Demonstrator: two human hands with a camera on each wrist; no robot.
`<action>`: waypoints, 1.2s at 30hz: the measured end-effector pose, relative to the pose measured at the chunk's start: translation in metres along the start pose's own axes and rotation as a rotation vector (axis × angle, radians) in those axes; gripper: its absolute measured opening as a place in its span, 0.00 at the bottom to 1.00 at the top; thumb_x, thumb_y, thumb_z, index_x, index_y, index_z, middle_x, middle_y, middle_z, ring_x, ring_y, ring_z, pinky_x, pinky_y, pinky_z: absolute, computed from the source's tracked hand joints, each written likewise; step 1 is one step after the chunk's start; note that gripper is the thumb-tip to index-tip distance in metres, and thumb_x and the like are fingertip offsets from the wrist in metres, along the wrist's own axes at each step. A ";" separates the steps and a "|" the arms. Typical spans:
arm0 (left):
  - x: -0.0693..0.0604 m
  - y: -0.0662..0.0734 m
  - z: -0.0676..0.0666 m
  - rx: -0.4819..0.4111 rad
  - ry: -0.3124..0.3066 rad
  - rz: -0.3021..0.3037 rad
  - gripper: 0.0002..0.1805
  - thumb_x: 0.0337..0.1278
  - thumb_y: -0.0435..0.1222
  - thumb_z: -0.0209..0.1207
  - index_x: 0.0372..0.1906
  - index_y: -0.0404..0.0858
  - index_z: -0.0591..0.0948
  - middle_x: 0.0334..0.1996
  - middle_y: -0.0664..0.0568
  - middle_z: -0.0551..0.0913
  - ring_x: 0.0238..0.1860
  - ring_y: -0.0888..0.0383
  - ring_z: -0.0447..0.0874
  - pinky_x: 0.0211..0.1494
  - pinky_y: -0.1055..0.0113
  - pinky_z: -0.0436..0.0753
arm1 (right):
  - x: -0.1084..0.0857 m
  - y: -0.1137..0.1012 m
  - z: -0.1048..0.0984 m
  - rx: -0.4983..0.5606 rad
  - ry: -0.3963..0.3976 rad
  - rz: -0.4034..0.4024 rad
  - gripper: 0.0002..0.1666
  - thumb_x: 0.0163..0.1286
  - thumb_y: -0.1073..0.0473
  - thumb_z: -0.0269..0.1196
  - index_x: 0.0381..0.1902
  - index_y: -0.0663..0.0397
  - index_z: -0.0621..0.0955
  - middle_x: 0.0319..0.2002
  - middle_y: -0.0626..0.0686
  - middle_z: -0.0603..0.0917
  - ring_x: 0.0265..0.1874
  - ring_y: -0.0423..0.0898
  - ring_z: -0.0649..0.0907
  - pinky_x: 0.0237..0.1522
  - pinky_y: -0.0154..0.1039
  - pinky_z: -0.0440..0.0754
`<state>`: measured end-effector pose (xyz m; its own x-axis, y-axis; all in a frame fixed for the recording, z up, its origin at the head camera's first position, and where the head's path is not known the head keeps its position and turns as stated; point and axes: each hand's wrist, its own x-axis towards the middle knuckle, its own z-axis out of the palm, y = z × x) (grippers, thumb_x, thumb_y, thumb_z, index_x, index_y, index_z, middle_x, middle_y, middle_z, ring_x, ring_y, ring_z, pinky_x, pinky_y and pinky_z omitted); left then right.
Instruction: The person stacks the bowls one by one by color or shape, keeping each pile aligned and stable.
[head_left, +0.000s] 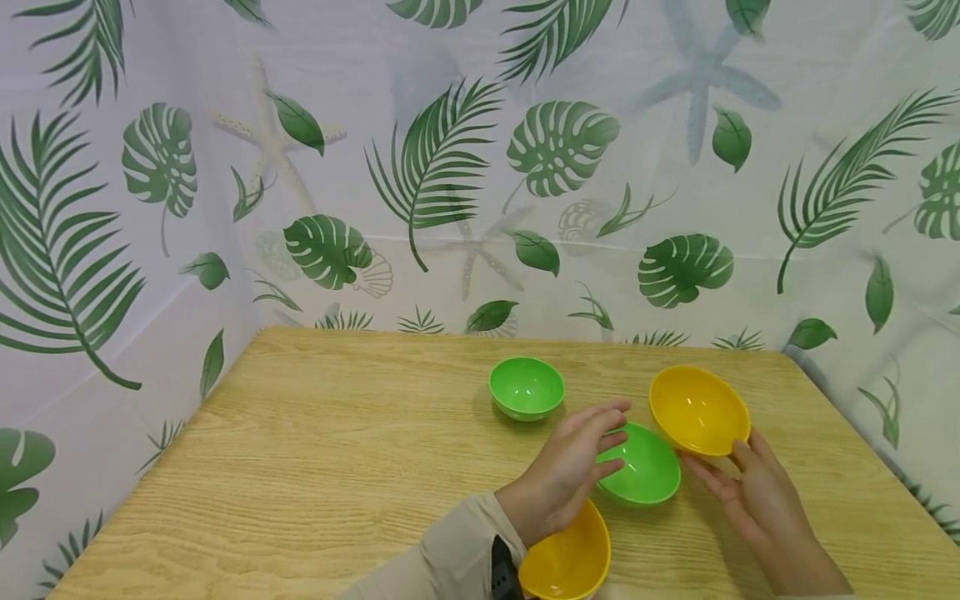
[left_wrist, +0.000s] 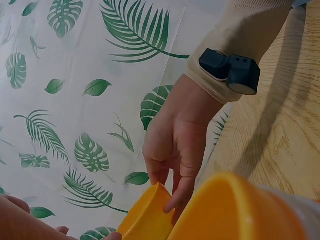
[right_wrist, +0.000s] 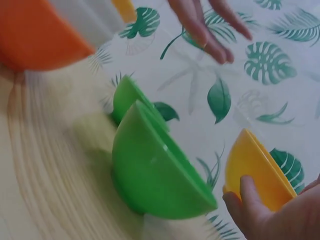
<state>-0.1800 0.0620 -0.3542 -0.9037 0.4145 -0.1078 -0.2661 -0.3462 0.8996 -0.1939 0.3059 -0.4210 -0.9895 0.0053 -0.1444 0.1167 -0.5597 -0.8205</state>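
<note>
My right hand (head_left: 757, 492) holds a yellow bowl (head_left: 697, 408) by its near right rim, the thumb at the edge and fingers beneath. The right wrist view shows this yellow bowl (right_wrist: 255, 167) tilted, raised in the right hand (right_wrist: 280, 215). My left hand (head_left: 566, 467) holds nothing, fingers extended; the right wrist view has it hovering apart above a green bowl (right_wrist: 155, 175). In the head view that green bowl (head_left: 645, 471) is between the hands. Another yellow bowl (head_left: 566, 562) lies under the left wrist, partly hidden.
A second green bowl (head_left: 527, 387) stands farther back on the wooden table (head_left: 337, 442). In the right wrist view, an orange-looking bowl (right_wrist: 40, 35) is near white and yellow surfaces, partly cut off. A leaf-patterned cloth (head_left: 450, 167) hangs behind the table.
</note>
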 end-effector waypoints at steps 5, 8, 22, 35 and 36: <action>0.000 -0.001 0.001 -0.012 0.029 0.015 0.23 0.70 0.41 0.49 0.65 0.38 0.70 0.64 0.43 0.69 0.66 0.43 0.65 0.67 0.48 0.67 | -0.007 -0.004 0.010 0.003 -0.128 -0.040 0.37 0.78 0.57 0.45 0.77 0.37 0.43 0.58 0.45 0.64 0.46 0.47 0.83 0.54 0.44 0.79; 0.000 0.000 0.001 -0.023 0.050 0.021 0.25 0.70 0.41 0.49 0.67 0.38 0.66 0.64 0.41 0.68 0.66 0.43 0.65 0.67 0.48 0.67 | -0.009 -0.003 0.014 -0.007 -0.208 -0.079 0.31 0.78 0.59 0.45 0.75 0.42 0.50 0.57 0.47 0.68 0.49 0.48 0.82 0.53 0.45 0.79; 0.000 -0.001 0.001 -0.056 0.092 0.033 0.26 0.69 0.41 0.49 0.69 0.38 0.65 0.68 0.43 0.63 0.67 0.44 0.62 0.66 0.47 0.69 | -0.022 0.002 0.027 -0.039 -0.321 -0.014 0.20 0.80 0.58 0.42 0.65 0.41 0.67 0.55 0.46 0.78 0.51 0.51 0.83 0.54 0.44 0.79; 0.002 -0.003 0.003 -0.121 0.089 0.030 0.26 0.72 0.40 0.48 0.70 0.39 0.62 0.63 0.47 0.68 0.67 0.47 0.63 0.66 0.41 0.66 | -0.031 0.007 0.035 -0.090 -0.407 0.014 0.21 0.81 0.57 0.38 0.63 0.38 0.71 0.58 0.44 0.76 0.52 0.49 0.82 0.55 0.44 0.78; 0.003 -0.003 0.003 -0.120 0.089 0.033 0.26 0.72 0.39 0.48 0.70 0.39 0.62 0.63 0.47 0.68 0.66 0.48 0.64 0.66 0.41 0.66 | -0.031 0.007 0.035 -0.088 -0.411 0.018 0.21 0.81 0.57 0.38 0.63 0.38 0.72 0.58 0.44 0.76 0.53 0.49 0.81 0.55 0.44 0.78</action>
<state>-0.1807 0.0664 -0.3560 -0.9374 0.3266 -0.1209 -0.2690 -0.4584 0.8471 -0.1648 0.2725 -0.4031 -0.9368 -0.3450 0.0588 0.1239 -0.4840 -0.8663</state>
